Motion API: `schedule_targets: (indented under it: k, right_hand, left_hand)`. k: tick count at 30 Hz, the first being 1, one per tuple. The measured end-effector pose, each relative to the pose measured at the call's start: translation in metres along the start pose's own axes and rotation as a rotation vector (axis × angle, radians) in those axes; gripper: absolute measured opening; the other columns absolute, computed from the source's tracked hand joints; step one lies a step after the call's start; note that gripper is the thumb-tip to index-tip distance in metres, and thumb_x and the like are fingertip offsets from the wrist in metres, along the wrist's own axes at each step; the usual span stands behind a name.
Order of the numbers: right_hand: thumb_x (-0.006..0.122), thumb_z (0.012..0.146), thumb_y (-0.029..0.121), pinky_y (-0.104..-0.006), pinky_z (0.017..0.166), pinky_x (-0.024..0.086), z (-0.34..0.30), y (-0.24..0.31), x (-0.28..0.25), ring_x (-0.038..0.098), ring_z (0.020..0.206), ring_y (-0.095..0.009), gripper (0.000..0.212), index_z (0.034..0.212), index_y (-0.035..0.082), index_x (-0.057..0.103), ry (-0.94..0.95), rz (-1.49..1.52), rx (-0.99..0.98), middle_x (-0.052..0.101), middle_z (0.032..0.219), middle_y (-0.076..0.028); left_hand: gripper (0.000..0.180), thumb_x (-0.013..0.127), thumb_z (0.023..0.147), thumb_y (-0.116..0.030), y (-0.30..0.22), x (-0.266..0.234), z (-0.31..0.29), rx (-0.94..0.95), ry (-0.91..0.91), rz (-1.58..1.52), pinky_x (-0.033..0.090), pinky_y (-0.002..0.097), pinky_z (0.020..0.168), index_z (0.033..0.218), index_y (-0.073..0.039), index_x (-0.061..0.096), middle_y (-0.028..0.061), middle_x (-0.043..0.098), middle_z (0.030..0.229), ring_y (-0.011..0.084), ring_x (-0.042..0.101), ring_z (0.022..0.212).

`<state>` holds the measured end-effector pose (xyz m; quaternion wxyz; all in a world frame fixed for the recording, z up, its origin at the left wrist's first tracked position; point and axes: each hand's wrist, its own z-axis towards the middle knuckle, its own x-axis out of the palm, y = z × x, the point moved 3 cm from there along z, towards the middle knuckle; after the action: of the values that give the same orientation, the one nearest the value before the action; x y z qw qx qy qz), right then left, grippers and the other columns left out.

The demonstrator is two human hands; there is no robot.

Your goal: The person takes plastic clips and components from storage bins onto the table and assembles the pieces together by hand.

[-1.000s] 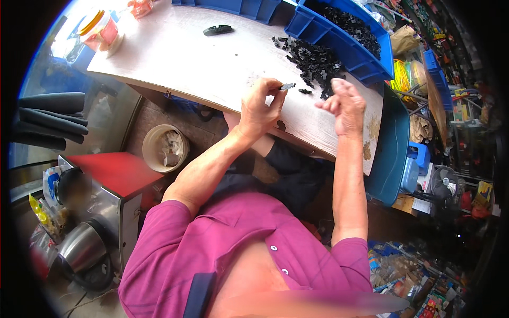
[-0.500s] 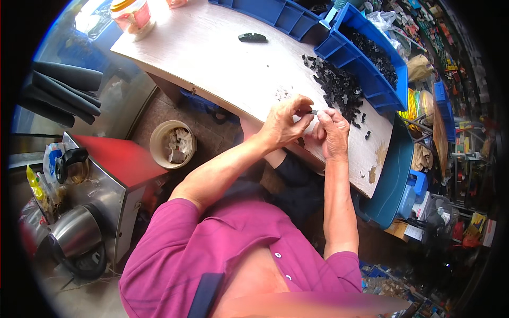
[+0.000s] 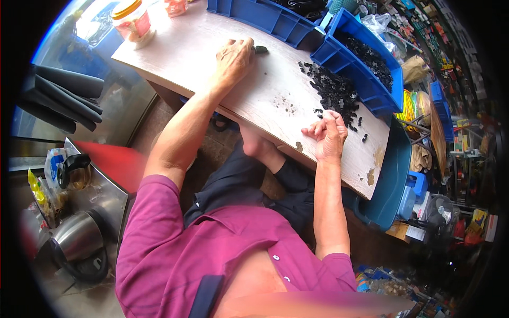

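On the tabletop, my left hand has its fingers curled down over a dark, elongated piece. Only the right end of this piece sticks out past the fingers; the rest is hidden beneath the hand. My right hand is raised above the near part of the table, its thumb and forefinger pinched together and the other fingers bent. Whatever it may hold is too small to make out. Just beyond that hand lies a spread heap of small black parts.
A long blue bin and a second blue bin with black parts line the table's far side. A lidded jar stands at the table's left end. Small crumbs lie mid-table. A teal tub adjoins the right edge.
My hands have parted. The left moved away to the far left, onto the dark elongated piece, which has shifted slightly. My right hand stayed near the same spot, a little lower.
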<state>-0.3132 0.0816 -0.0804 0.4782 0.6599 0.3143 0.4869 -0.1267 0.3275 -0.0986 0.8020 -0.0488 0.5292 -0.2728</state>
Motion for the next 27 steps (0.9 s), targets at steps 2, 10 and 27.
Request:
schedule_targets:
  k: [2, 10, 27]
  right_hand:
    - [0.063, 0.089, 0.013, -0.0412, 0.054, 0.058, 0.001, 0.001, 0.001, 0.056, 0.049, -0.015, 0.010, 0.095, 0.007, 0.058, -0.032, 0.031, -0.011, 0.049, 0.053, -0.002]
    - [0.066, 0.087, 0.015, -0.0444, 0.056, 0.059, 0.000, 0.002, 0.005, 0.056, 0.049, -0.016, 0.014, 0.096, 0.007, 0.059, -0.065, 0.080, -0.004, 0.049, 0.052, -0.002]
    - [0.070, 0.085, 0.007, -0.0182, 0.059, 0.047, -0.003, -0.002, -0.011, 0.055, 0.064, -0.006, 0.003, 0.088, 0.008, 0.068, -0.016, 0.054, -0.057, 0.065, 0.081, 0.001]
  left_hand:
    - [0.027, 0.065, 0.085, -0.020, -0.009, 0.002, -0.006, 0.023, 0.049, -0.090, 0.045, 0.0477, 0.086, 0.110, -0.009, 0.062, 0.0113, 0.064, 0.110, 0.0312, 0.056, 0.108]
    - [0.028, 0.065, 0.086, -0.019, -0.041, -0.013, -0.035, -0.013, -0.057, -0.263, 0.051, 0.0380, 0.078, 0.111, -0.008, 0.062, 0.0117, 0.065, 0.097, 0.0293, 0.062, 0.092]
    - [0.030, 0.070, 0.086, -0.012, -0.160, -0.003, -0.106, -0.455, 0.562, -1.792, 0.050, 0.0206, 0.060, 0.112, -0.004, 0.060, 0.0029, 0.066, 0.090, 0.0060, 0.061, 0.072]
